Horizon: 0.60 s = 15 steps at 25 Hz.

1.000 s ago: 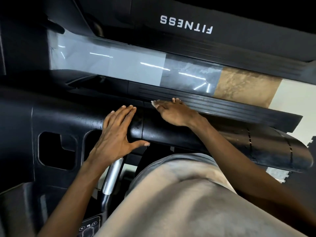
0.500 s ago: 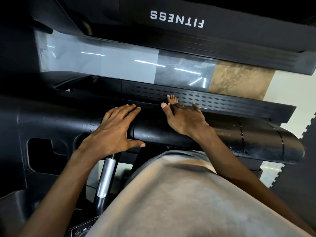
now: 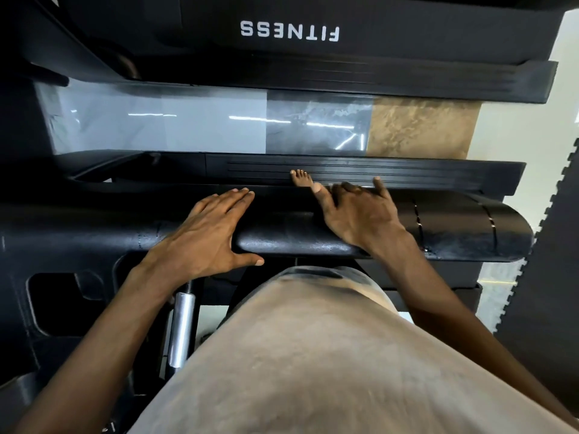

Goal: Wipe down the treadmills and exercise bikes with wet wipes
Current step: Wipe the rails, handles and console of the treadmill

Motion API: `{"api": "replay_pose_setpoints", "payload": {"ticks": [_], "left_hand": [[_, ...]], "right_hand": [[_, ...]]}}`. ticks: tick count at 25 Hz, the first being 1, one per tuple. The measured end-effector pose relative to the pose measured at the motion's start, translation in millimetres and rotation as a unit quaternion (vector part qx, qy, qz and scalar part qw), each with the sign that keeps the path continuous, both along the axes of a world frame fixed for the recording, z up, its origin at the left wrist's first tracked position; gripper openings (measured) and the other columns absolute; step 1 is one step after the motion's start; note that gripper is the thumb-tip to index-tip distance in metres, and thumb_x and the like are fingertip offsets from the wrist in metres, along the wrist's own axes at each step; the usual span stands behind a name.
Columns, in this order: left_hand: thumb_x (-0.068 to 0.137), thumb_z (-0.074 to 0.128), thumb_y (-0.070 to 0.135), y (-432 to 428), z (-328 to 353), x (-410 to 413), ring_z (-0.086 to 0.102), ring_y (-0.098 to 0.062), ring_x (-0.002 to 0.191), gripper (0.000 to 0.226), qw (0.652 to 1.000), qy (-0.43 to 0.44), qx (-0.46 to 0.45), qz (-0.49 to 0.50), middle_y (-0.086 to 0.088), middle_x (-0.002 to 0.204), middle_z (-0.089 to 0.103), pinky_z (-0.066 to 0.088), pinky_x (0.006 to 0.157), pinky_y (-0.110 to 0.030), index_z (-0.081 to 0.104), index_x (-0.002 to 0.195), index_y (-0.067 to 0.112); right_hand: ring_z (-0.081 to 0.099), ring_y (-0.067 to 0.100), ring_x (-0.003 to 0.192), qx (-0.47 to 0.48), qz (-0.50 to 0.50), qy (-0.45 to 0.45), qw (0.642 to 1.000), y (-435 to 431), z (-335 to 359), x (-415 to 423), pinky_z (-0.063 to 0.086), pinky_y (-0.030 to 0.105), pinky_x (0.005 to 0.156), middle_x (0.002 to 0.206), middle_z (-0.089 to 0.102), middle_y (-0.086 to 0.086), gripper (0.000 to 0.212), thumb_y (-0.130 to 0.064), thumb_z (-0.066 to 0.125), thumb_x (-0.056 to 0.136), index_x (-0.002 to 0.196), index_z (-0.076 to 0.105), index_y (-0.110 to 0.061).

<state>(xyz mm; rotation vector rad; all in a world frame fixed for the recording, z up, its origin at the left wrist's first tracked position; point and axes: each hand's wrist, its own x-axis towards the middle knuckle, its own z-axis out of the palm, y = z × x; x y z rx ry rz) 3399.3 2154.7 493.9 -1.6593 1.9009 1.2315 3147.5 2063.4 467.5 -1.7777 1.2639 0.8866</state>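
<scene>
Two hands rest on the one black bar (image 3: 282,238) of the nearer treadmill (image 3: 62,239). The left hand (image 3: 203,233) lies flat, fingers together, thumb out. The right hand (image 3: 360,214) is splayed over the bar's far edge. One bare foot (image 3: 301,178) stands just beyond the right hand on the side rail (image 3: 423,175). A second treadmill (image 3: 407,36) lies farther off.

Glossy tiled floor (image 3: 219,98) in a band across the middle, laid in blocks of colour: pale grey tile (image 3: 188,126) at the left, marbled darker grey tile (image 3: 316,133) just beside it, then mottled tan-brown tile (image 3: 419,126), then plain cream tile (image 3: 517,120) at the far right. Thin white streaks of reflected light (image 3: 260,119) on both grey blocks (sharpest on the darker one). Black matting (image 3: 548,261) down the right edge, with a toothed, jigsaw-style border against the cream. Lower right, a small patch of pale marbled tile (image 3: 495,296) crossed by a thin yellowish line.
</scene>
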Motion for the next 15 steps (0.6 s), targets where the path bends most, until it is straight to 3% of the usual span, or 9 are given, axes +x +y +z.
{"api": "replay_pose_setpoints", "payload": {"ticks": [4,10,15], "left_hand": [[0.060,0.036,0.091,-4.8,-2.1,-16.0,0.015,-0.016,0.154,0.128,1.000,0.016,0.003,-0.021,-0.003,0.167,0.018,0.003,0.122,-0.027,0.016,0.161,0.014],[0.064,0.041,0.089,-8.5,-10.2,-28.7,0.017,-0.016,0.154,0.124,0.998,0.049,-0.009,-0.045,-0.003,0.167,0.020,0.006,0.122,-0.027,0.018,0.160,0.014],[0.062,0.039,0.090,-10.8,-16.6,-31.0,0.012,-0.014,0.154,0.126,0.996,0.070,-0.008,-0.046,0.000,0.168,0.014,-0.001,0.119,-0.020,0.011,0.161,0.018]], "right_hand": [[0.027,0.017,0.150,0.001,-0.004,-0.025,1.000,8.4,5.5,10.5,-0.004,0.044,0.123,0.161,0.035,-0.001,0.080,-0.068,0.003,0.098,0.154,0.037,-0.021],[0.040,0.024,0.143,-0.029,-0.035,0.098,0.994,0.1,6.7,-35.4,-0.002,0.050,0.123,0.148,0.051,0.007,0.094,-0.070,-0.005,0.093,0.142,0.051,-0.015],[0.034,0.019,0.147,0.086,-0.042,0.002,0.995,-16.8,-1.0,-4.6,-0.008,0.050,0.123,0.152,0.047,0.010,0.087,-0.067,-0.002,0.098,0.144,0.051,-0.016]]}}
